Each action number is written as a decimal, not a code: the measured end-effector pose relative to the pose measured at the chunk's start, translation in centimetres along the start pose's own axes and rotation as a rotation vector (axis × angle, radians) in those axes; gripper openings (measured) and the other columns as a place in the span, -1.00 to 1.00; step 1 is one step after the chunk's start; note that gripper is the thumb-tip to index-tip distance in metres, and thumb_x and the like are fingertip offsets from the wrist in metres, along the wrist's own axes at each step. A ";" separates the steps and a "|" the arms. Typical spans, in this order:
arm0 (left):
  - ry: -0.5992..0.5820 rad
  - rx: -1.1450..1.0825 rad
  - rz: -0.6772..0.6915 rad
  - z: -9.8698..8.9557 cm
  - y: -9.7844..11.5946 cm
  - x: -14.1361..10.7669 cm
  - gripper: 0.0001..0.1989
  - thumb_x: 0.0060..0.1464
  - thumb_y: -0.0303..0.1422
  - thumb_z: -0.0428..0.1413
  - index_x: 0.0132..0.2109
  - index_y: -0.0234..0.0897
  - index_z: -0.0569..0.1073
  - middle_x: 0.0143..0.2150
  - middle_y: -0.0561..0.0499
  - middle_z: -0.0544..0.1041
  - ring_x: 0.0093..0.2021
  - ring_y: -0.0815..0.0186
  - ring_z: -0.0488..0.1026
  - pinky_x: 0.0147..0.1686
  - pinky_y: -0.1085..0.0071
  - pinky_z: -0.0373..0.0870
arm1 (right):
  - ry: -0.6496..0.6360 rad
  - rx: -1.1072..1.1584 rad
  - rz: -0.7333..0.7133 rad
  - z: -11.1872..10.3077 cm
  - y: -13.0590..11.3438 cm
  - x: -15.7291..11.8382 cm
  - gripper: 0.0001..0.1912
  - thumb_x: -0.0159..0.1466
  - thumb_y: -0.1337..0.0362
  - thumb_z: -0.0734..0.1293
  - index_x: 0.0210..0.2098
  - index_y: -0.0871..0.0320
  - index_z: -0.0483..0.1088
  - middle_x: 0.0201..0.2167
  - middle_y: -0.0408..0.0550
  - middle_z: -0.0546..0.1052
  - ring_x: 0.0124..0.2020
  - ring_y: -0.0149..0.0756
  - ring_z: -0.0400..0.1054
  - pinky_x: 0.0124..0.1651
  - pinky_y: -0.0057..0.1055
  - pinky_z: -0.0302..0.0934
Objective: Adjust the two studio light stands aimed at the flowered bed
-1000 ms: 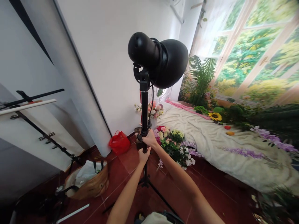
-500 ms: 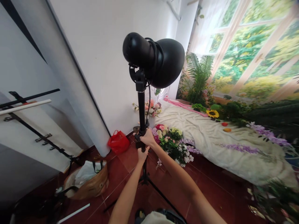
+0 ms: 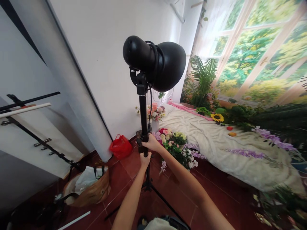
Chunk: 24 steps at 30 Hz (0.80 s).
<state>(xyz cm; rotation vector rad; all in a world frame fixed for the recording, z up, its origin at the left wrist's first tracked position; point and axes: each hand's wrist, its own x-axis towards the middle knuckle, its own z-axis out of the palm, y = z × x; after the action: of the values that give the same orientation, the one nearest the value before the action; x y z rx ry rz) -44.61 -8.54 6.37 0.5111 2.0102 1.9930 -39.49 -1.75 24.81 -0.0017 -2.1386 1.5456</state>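
Observation:
A black studio lamp (image 3: 168,65) sits on top of a black light stand (image 3: 143,111), its shade facing right toward the window backdrop. My left hand (image 3: 145,158) is wrapped round the stand's pole just below a clamp collar. Slightly higher, my right hand (image 3: 151,143) grips the stand at the collar, its fingers partly hidden behind the pole. A cable is coiled round the lamp housing and hangs down along the pole. The tripod legs (image 3: 163,199) are spread on the red tiled floor.
Bouquets (image 3: 174,140) lie right of the stand, beside a cream blanket (image 3: 211,143) with a sunflower (image 3: 217,117) and purple flowers. A red bag (image 3: 121,147) and a woven basket (image 3: 92,191) stand on the left. Further left is a metal rack (image 3: 31,134) with clips.
The lamp and upper pole appear slightly further left and lower in view. Both hands keep their hold on the stand, with the right hand a little lower in the picture.

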 end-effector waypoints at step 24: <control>-0.024 0.039 0.046 -0.1 0.2 0.0 -0.68 -0.21 -0.23 0.12 -0.71 -0.25 0.21 -0.76 0.13 0.20 -0.70 0.47 0.14 -0.64 0.52 0.04 | 0.056 -0.205 0.518 1.2 16.9 -9.2 -0.53 0.28 -0.06 0.11 -0.47 0.17 0.37 -0.55 -0.14 0.44 -0.45 -0.33 0.36 -0.34 -0.46 0.22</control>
<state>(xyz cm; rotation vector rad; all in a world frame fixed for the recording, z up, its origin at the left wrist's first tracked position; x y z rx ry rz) -44.62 -8.68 6.54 0.5930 2.0446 1.9675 -36.70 0.61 5.89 -0.7096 -2.3574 1.5516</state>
